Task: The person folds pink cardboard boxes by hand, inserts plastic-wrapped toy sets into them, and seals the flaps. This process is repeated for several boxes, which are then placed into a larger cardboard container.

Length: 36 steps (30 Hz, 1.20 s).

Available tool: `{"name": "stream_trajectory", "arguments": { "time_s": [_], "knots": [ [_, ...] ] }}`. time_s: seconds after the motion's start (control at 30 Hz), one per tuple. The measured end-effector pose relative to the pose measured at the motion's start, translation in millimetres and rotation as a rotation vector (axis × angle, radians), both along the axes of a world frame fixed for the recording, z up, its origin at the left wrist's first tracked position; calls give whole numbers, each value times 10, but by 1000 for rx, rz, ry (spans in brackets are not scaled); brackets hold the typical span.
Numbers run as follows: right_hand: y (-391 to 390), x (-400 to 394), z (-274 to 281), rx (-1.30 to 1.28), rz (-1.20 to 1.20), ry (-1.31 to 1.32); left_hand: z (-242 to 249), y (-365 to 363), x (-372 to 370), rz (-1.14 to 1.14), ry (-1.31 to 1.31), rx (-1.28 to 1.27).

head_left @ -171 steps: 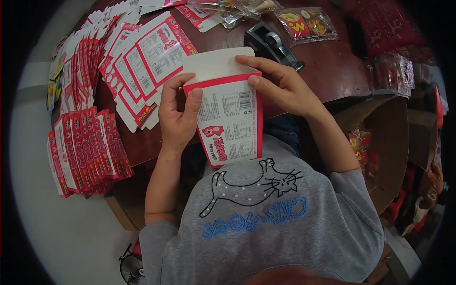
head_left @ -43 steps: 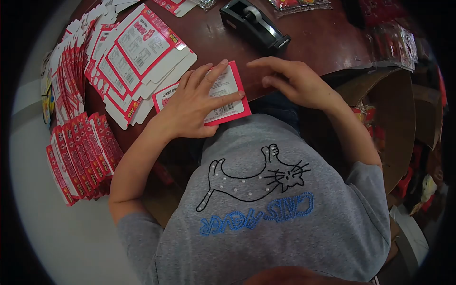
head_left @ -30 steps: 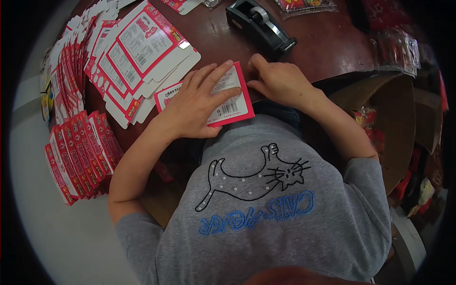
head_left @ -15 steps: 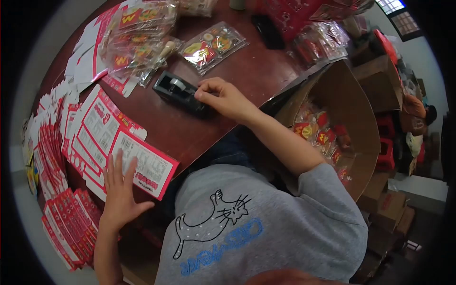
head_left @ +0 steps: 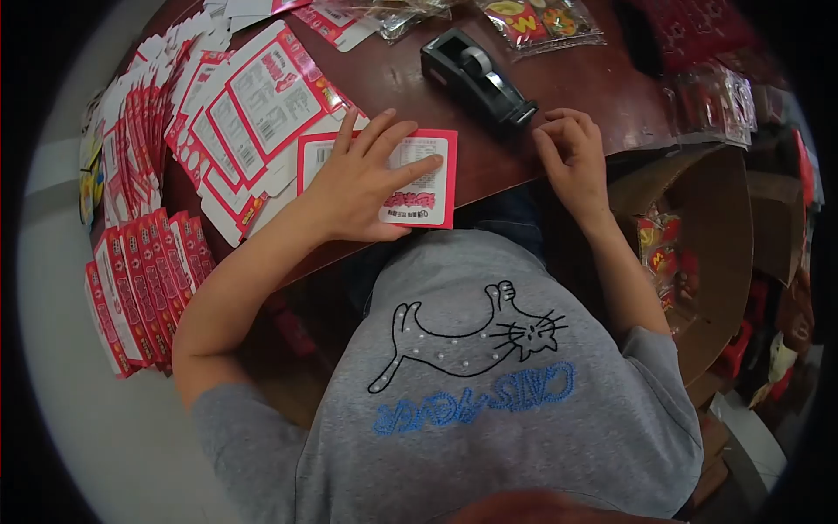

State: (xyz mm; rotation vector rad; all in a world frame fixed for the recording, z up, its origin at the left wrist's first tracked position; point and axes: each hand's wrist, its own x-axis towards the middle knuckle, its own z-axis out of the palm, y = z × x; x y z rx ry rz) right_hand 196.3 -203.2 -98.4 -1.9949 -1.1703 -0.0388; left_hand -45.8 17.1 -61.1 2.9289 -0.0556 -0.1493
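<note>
My left hand (head_left: 353, 188) lies over a pink-and-white printed box (head_left: 419, 199) at the table's front edge, its fingers spread across the printed face. Right of the box, my right hand (head_left: 574, 162) hovers by the table edge with thumb and forefinger pinched together. Whatever is in that pinch, if anything, is too small to make out. Just up and left of those fingertips stands a black tape dispenser (head_left: 467, 74) with a roll of tape in it, apart from the hand.
Several flat printed cartons (head_left: 266, 96) overlap left of the box. More cartons (head_left: 144, 279) stand packed in a row at far left. Clear-wrapped candy packs (head_left: 541, 22) lie at the back. A cardboard box (head_left: 720, 227) holding wrapped packs stands at right.
The view has shifted, moving the table's contents within the frame. My right hand has come away from the tape dispenser. The box under my left hand is turned straighter and set apart from the other cartons.
</note>
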Motion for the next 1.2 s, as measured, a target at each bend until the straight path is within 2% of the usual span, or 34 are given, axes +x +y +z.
{"name": "stream_trajectory", "arguments": {
  "time_s": [0.03,0.1,0.13,0.2,0.23,0.3,0.53,0.6,0.7,0.73,0.8,0.87,0.9,0.97,1.0,1.07,1.13,1.17,1.2],
  "knots": [
    [-3,-76,92,-8,12,13,-60,-2,-26,11,-62,-35],
    [8,-261,248,-46,297,542,-149,-4,-75,17,-136,-65],
    [63,-326,311,-52,291,555,-173,-3,-93,14,-124,-75],
    [204,-416,407,-200,510,581,-197,5,-93,-23,-199,-69],
    [250,-427,410,-202,507,583,-203,-4,-93,-24,-198,-72],
    [344,-415,397,-379,544,473,-204,-9,-96,-34,-205,-60],
    [372,-483,33,-369,540,389,-176,-20,-45,-41,-135,-30],
    [364,-524,-46,-320,435,222,-163,-31,-29,-32,-105,4],
    [331,-537,93,-452,352,111,-157,-18,-25,-43,-141,-42],
    [290,-544,196,-382,327,146,-138,-58,-37,-17,-194,-63],
    [235,-550,434,-193,294,249,85,-174,-137,100,-248,-36],
    [216,-368,454,-7,228,158,476,-241,-326,262,-400,13],
    [191,-279,455,7,193,335,778,-214,-451,375,-441,88],
    [146,44,328,-6,205,201,1402,-21,-812,620,-510,323],
    [149,124,297,-36,168,146,1676,156,-1070,674,-534,520],
    [180,153,377,-11,183,183,2111,451,-1587,911,-462,723],
    [101,288,458,68,156,178,2274,752,-2164,1046,-358,652],
    [86,333,482,101,129,187,2143,1031,-2659,1003,-321,604],
    [81,420,526,165,114,59,2028,1182,-2857,1089,-288,403]
  ]
}}
